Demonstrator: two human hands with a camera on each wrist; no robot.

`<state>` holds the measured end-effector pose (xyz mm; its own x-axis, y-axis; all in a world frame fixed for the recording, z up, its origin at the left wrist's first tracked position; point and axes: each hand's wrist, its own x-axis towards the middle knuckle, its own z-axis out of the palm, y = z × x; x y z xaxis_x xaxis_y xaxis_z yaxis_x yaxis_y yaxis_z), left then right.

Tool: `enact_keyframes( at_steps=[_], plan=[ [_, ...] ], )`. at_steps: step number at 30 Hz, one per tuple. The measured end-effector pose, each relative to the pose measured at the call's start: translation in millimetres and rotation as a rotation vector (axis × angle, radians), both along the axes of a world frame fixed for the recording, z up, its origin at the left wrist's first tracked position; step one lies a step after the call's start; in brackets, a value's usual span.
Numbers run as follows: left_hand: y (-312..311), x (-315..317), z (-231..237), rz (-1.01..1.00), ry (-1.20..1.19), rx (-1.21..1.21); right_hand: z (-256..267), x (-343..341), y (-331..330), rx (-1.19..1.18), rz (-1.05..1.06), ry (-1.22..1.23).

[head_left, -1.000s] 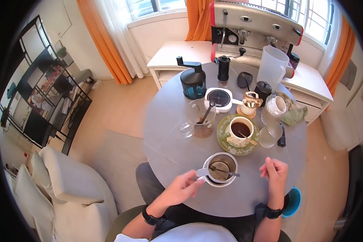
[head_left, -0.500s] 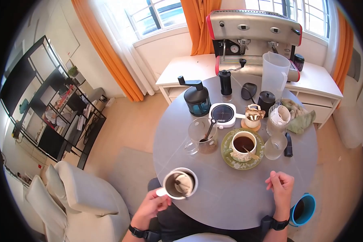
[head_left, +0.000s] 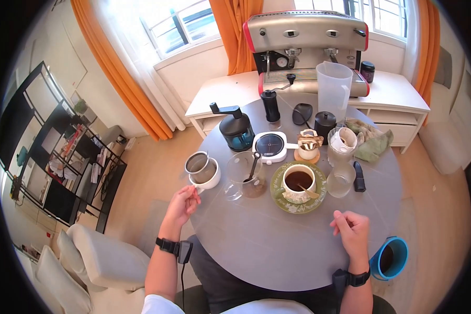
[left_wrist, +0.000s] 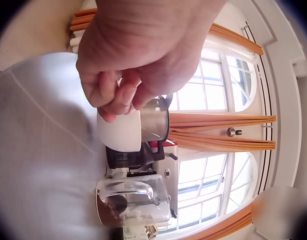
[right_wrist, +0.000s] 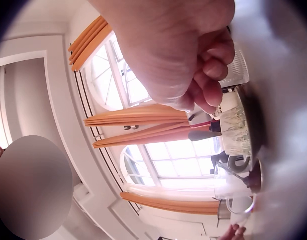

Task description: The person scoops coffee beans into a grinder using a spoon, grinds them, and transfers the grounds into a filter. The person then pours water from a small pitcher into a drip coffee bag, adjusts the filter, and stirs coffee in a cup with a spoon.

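Observation:
At the table's left edge my left hand (head_left: 183,205) grips the handle of a white mug (head_left: 211,181). A grey metal cup (head_left: 197,162) sits tilted in its mouth, with a thin handle sticking up from it. In the left wrist view the fingers curl at the side of the white mug (left_wrist: 121,132). Just right of it stands a clear glass jug (head_left: 238,172) with a black spoon inside. My right hand (head_left: 353,230) hangs loosely curled over the right front of the table, holding nothing. Nearest to it is a green saucer (head_left: 298,209) bearing a patterned cup (head_left: 297,197) of dark coffee and a spoon.
Behind stand a hand grinder (head_left: 236,128), a white scale (head_left: 269,148), a slim black grinder (head_left: 270,107), a tall plastic pitcher (head_left: 334,89) and drinking glasses (head_left: 341,180). An espresso machine (head_left: 306,39) occupies the white cabinet. A blue bucket (head_left: 399,261) is beside the table.
My left hand has carried the white mug and metal cup from the front middle leftward, then away from me to beside the glass jug. My right hand stays loosely curled in about the same place.

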<state>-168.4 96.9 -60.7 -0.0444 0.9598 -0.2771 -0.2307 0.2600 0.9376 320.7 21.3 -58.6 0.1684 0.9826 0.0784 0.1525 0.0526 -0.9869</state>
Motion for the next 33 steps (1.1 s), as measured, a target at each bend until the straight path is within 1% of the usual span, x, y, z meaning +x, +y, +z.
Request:
enact_keyframes(
  at_steps=[4,10,11,13,14,16,18,20,24,26,27,29,30,32,33],
  plan=[
    [33,17,-10,-0.112,-0.017,-0.034,-2,1,1,-0.004,-0.007,-0.044],
    [54,36,-19,-0.156,-0.058,-0.043,-5,0,3,0.005,-0.037,-0.075],
    [57,38,-21,-0.189,-0.072,-0.047,-5,1,2,0.0,-0.069,-0.089],
    [62,40,-20,-0.141,-0.018,-0.034,-6,2,4,0.006,-0.004,-0.089],
    [65,43,-18,-0.165,-0.035,-0.028,-5,2,4,0.01,-0.029,-0.107],
    [69,45,-14,-0.17,-0.005,-0.039,-5,1,4,0.027,-0.01,-0.093],
    [77,47,-16,-0.182,-0.011,-0.041,-2,2,3,0.017,-0.018,-0.14],
    [81,49,-15,-0.186,0.06,-0.025,-2,1,3,0.005,-0.016,-0.109],
    [82,56,-6,-0.214,0.097,-0.019,-8,1,6,0.028,-0.047,-0.135],
    [78,59,-2,-0.224,0.238,-0.017,-7,4,5,-0.04,-0.034,-0.089],
    [74,62,0,-0.232,0.226,-0.007,-9,5,6,-0.033,-0.044,-0.102],
    [63,65,7,-0.18,0.319,0.013,-12,5,8,0.075,-0.112,0.192],
    [59,63,7,-0.187,0.314,0.015,-9,10,8,0.077,-0.119,0.187],
    [48,52,5,0.003,0.363,0.169,0,31,9,0.16,-0.226,0.085],
    [39,49,7,0.003,0.366,0.159,3,42,12,0.149,-0.225,0.087]
  ],
)
